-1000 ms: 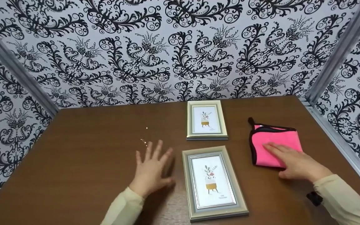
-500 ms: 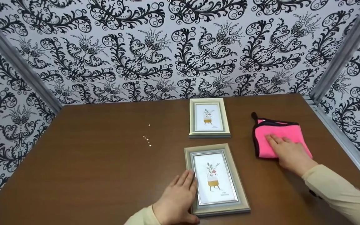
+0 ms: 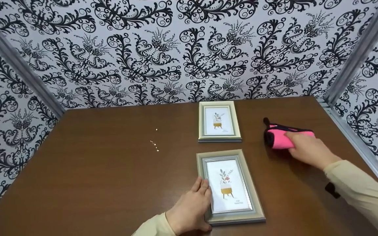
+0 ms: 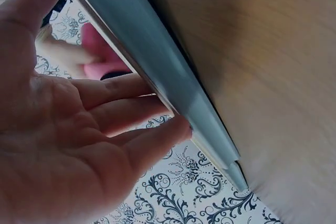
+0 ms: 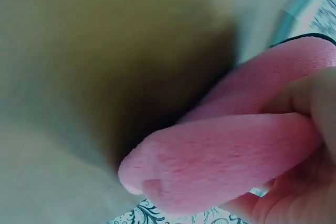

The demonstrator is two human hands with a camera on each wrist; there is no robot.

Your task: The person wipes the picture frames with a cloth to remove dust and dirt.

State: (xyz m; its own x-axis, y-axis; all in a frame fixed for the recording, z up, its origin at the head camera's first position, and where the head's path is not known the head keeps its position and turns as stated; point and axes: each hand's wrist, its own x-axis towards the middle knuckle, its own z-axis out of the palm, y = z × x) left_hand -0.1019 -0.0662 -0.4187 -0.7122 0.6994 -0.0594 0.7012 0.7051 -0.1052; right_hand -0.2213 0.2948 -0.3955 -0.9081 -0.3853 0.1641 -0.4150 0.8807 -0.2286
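A framed picture of a potted plant, the nearer picture frame [image 3: 230,186], lies face up on the brown table. My left hand [image 3: 190,208] touches its left edge, fingers extended; in the left wrist view the fingertips [image 4: 181,125] meet the frame's grey-green side [image 4: 157,56]. At the right, my right hand [image 3: 312,149] grips a folded pink cloth [image 3: 281,139] with black trim and a black loop. Its fuzzy pink surface [image 5: 220,156] bulges below the thumb in the right wrist view. Parts of my right fingers are hidden by the cloth.
A smaller picture frame [image 3: 220,121] with a similar print lies behind the nearer one. Several pale specks [image 3: 155,144] are scattered on the brown table [image 3: 94,170]. Patterned walls [image 3: 156,49] with grey metal corner posts [image 3: 356,49] close off the back and sides.
My left hand has come right onto the nearer picture frame, which has shifted slightly right. My right hand, earlier flat on the cloth, now grips it, folded into a narrower bundle.
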